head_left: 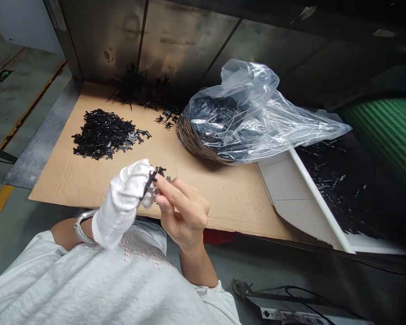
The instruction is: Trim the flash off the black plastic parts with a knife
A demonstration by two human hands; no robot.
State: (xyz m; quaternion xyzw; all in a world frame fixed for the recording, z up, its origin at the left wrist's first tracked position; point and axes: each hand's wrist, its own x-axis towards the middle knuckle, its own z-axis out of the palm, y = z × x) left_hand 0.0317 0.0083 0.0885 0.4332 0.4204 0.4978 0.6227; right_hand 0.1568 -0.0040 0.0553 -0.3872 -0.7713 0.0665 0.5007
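My left hand (131, 189), in a white glove, is closed on a small black plastic part (149, 184) above the front of the cardboard sheet. Bare, my right hand (184, 207) pinches at the upper end of that same part with thumb and index finger. Just behind the two hands lie a few more small black parts (161, 171). Farther back on the left is a large heap of black parts (103, 135). How far the left fingers wrap the part is hidden by the glove.
A clear plastic bag (270, 122) of dark pieces rests in a round basket (192, 140). To the right stands a white-walled tray (311, 194) with black pieces. Spiky black pieces (135, 88) lie against the metal wall (182, 36). Cardboard (223, 198) covers the table.
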